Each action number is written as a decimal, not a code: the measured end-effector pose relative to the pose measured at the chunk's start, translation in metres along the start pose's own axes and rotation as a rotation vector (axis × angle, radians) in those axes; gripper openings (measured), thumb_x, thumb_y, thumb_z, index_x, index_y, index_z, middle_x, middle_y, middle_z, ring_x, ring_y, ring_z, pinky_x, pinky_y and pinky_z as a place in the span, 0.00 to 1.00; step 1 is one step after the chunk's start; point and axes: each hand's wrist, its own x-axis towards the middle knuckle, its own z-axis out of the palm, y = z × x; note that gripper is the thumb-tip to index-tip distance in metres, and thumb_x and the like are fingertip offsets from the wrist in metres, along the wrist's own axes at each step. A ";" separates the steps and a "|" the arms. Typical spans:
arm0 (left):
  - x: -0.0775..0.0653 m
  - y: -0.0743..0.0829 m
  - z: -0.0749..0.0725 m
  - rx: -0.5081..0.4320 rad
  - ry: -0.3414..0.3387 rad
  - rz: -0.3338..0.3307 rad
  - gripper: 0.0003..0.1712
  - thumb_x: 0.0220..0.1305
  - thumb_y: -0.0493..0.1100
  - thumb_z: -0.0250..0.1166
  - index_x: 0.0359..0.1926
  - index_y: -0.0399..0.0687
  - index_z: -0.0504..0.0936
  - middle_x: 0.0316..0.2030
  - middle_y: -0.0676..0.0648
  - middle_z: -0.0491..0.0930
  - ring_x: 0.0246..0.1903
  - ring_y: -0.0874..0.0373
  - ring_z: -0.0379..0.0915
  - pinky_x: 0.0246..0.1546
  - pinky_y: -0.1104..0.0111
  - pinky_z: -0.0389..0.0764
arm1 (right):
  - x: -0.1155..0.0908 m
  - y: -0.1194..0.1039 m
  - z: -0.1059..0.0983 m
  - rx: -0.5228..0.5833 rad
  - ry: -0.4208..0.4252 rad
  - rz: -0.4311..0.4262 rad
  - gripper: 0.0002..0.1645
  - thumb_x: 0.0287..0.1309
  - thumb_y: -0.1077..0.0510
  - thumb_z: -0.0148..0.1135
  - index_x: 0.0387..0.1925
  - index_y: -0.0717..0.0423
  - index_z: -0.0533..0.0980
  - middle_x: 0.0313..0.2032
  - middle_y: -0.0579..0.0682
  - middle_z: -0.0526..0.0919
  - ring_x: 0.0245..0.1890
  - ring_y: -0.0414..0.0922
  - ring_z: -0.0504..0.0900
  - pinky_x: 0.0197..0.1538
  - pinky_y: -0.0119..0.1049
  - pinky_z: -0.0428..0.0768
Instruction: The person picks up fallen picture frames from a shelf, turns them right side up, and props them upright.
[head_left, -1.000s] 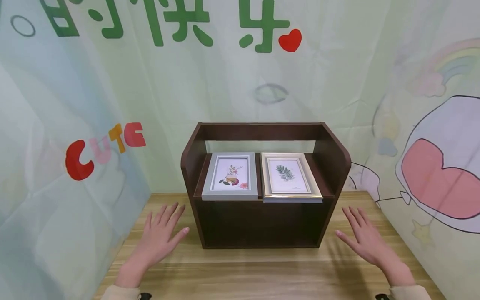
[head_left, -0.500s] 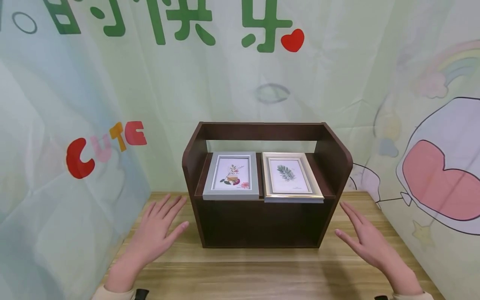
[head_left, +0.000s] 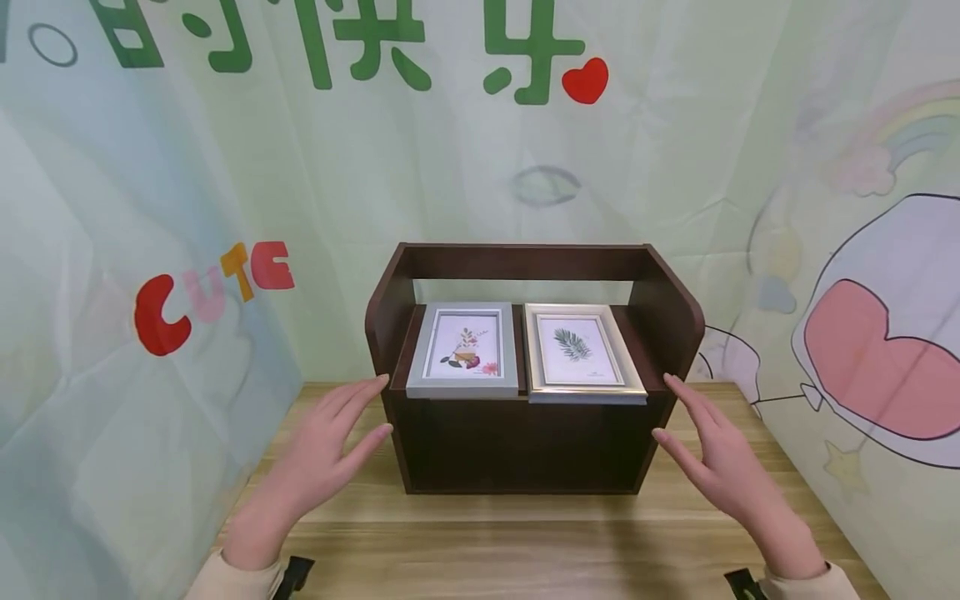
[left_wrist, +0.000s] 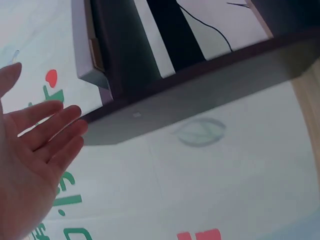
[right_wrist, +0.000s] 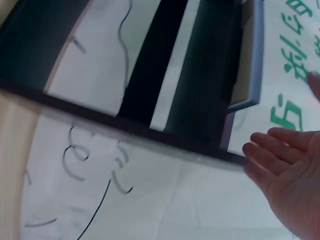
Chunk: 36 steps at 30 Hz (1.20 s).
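Observation:
A dark brown wooden shelf point(head_left: 525, 262) stands upright in the middle of the head view. Two picture frames lie side by side on its upper board: a grey one point(head_left: 462, 346) with a flower print at left, a gold-edged one point(head_left: 581, 350) with a green leaf print at right. My left hand point(head_left: 318, 454), fingers extended and thumb apart, is by the shelf's left side. On the other side, my right hand point(head_left: 723, 471) holds a similar pose, fingertips near the right panel. Whether the fingertips touch the panels, I cannot tell. Both palms face inward in the wrist views.
The shelf rests on a wood-grain table point(head_left: 510, 554). Printed cloth walls surround it, with a CUTE lettering point(head_left: 162, 315) at left, a red heart point(head_left: 585, 81) at the back and a heart balloon print point(head_left: 881, 358) at right.
Both hands have moved inward and a little upward, closer to the shelf's two sides. The shelf and the picture frames stay in place.

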 end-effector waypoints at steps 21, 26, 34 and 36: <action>0.054 0.030 0.027 -0.146 0.080 -0.182 0.31 0.58 0.47 0.67 0.60 0.36 0.73 0.55 0.39 0.76 0.54 0.46 0.73 0.53 0.51 0.77 | 0.078 -0.058 0.025 0.149 0.071 0.043 0.32 0.55 0.52 0.67 0.59 0.61 0.71 0.58 0.59 0.76 0.58 0.55 0.76 0.59 0.55 0.73; 0.065 0.035 0.033 -0.181 0.044 -0.302 0.31 0.61 0.49 0.65 0.60 0.35 0.72 0.55 0.37 0.75 0.53 0.44 0.73 0.54 0.51 0.76 | 0.097 -0.072 0.034 0.214 0.033 0.107 0.31 0.55 0.49 0.67 0.57 0.60 0.73 0.54 0.58 0.80 0.53 0.53 0.80 0.55 0.50 0.78; 0.081 0.037 0.039 -0.202 -0.006 -0.480 0.33 0.61 0.51 0.62 0.61 0.34 0.70 0.56 0.35 0.73 0.54 0.42 0.71 0.56 0.50 0.74 | 0.127 -0.097 0.052 0.315 -0.090 0.175 0.32 0.54 0.50 0.68 0.57 0.63 0.73 0.51 0.59 0.82 0.50 0.52 0.82 0.53 0.45 0.80; 0.084 0.037 0.040 -0.207 -0.014 -0.512 0.34 0.61 0.51 0.62 0.61 0.33 0.69 0.56 0.34 0.73 0.55 0.42 0.71 0.56 0.50 0.74 | 0.134 -0.102 0.056 0.323 -0.141 0.206 0.33 0.55 0.49 0.67 0.58 0.63 0.72 0.51 0.59 0.82 0.50 0.52 0.82 0.52 0.46 0.80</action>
